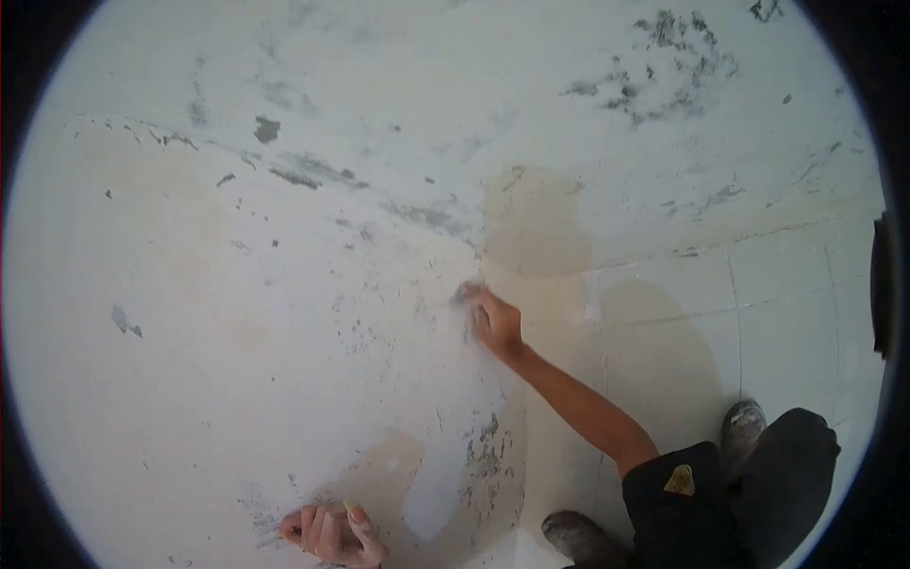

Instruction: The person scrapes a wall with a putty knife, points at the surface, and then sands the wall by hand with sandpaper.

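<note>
My right hand [495, 322] presses close to the white wall [313, 379], near the corner. Its fingers are bunched together and smeared by motion, with a small dark greyish thing at their tips whose kind I cannot make out. At the bottom of the view, my left hand [334, 536] rests against or very near the same wall. Its fingers are curled in with the thumb raised, and nothing shows in them. Dark scuffs and chipped patches [488, 455] mark the wall around both hands.
A second scuffed wall face [531, 123] meets the first along a worn seam. Pale floor tiles [777, 313] lie to the right. Two dark shoes, one [743, 429] farther right and one [580, 536] lower, stand on them. A dark edge [881, 284] borders the far right.
</note>
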Demonstrator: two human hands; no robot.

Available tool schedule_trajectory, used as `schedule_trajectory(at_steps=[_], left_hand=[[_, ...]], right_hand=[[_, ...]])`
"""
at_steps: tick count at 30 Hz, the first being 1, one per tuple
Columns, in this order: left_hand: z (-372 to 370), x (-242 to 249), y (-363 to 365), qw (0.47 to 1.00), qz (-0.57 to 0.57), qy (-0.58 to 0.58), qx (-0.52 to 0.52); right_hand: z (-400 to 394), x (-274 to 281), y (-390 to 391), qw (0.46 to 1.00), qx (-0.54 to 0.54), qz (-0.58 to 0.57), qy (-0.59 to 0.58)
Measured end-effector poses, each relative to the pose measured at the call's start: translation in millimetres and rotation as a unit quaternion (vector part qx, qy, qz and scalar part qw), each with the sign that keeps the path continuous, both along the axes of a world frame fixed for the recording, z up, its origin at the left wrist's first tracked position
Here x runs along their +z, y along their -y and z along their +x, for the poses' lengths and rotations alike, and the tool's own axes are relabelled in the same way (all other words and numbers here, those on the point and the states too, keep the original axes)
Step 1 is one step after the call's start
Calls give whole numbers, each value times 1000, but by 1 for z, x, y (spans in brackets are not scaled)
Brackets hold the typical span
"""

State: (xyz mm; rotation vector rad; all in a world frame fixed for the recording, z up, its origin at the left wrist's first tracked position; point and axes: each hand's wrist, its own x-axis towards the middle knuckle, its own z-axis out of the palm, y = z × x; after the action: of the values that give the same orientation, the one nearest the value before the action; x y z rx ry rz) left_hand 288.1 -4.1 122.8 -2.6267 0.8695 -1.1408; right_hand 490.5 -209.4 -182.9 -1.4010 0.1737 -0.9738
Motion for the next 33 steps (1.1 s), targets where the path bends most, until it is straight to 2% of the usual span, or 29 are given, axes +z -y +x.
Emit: schedule_trajectory(at_steps=[1, 3, 4, 5, 7, 8, 11, 13, 16, 18, 19, 21, 22, 25, 26, 27, 29, 30, 32, 33], left_hand=[[-1, -1, -4, 1000, 6, -1, -2], [1, 2, -5, 1000, 4, 11, -13], [0, 4, -4, 1000, 11, 4, -7], [1, 3, -4, 1000, 19, -5, -1], [6, -2, -6, 1000, 10, 4, -9], [3, -2, -9, 1000, 5, 12, -18], [1, -2, -14, 1000, 16, 12, 3], [-2, 4, -11, 999, 28, 9, 14], [2, -2, -8, 1000, 20, 1, 14], [0, -3, -12, 1000, -2, 13, -4], [0, -3, -14, 1000, -1, 10, -8], [3, -1, -11, 1000, -2, 13, -21], [1, 2, -8, 1000, 4, 5, -14], [10, -5, -6, 1000, -3, 7, -17], [3, -5, -11, 1000, -13, 19, -20], [0, -3, -12, 999, -13, 22, -18], [1, 0, -10, 1000, 10, 0, -10], [3, 2, -7, 1000, 8, 5, -16], [1, 4, 1, 1000, 15, 5, 5], [3, 2, 2, 1000, 18, -1, 7]], right_hand=[[-7, -4, -12, 1000, 7, 6, -5], [-8, -3, -19, 997, -50, -59, 24], [-18, 4, -21, 991, -60, -86, 78], [-13, 8, -11, 991, -64, -90, 81], [-8, 5, 2, 993, -23, -89, 70], [0, 2, 0, 1000, 3, 12, -7], [-7, 13, -17, 999, -31, 33, -24], [-29, 32, -22, 996, -31, -59, 59], [-20, 19, -16, 999, 15, -22, 34], [-1, -3, -6, 998, -53, 26, 12], [-4, 0, -9, 998, -53, 26, 16], [-16, 4, -19, 994, -51, 69, -67], [-21, 16, -24, 997, -78, 18, -18], [-18, 23, -29, 998, -52, -30, 1], [-9, 13, -6, 990, 20, 35, -137], [3, 8, -4, 994, -91, 56, -12], [-8, -1, -20, 990, -56, 11, -126], [-6, 2, -26, 991, -62, 11, -121], [-17, 27, -30, 996, -67, -34, 46], [-16, 26, -25, 997, -65, -31, 39]])
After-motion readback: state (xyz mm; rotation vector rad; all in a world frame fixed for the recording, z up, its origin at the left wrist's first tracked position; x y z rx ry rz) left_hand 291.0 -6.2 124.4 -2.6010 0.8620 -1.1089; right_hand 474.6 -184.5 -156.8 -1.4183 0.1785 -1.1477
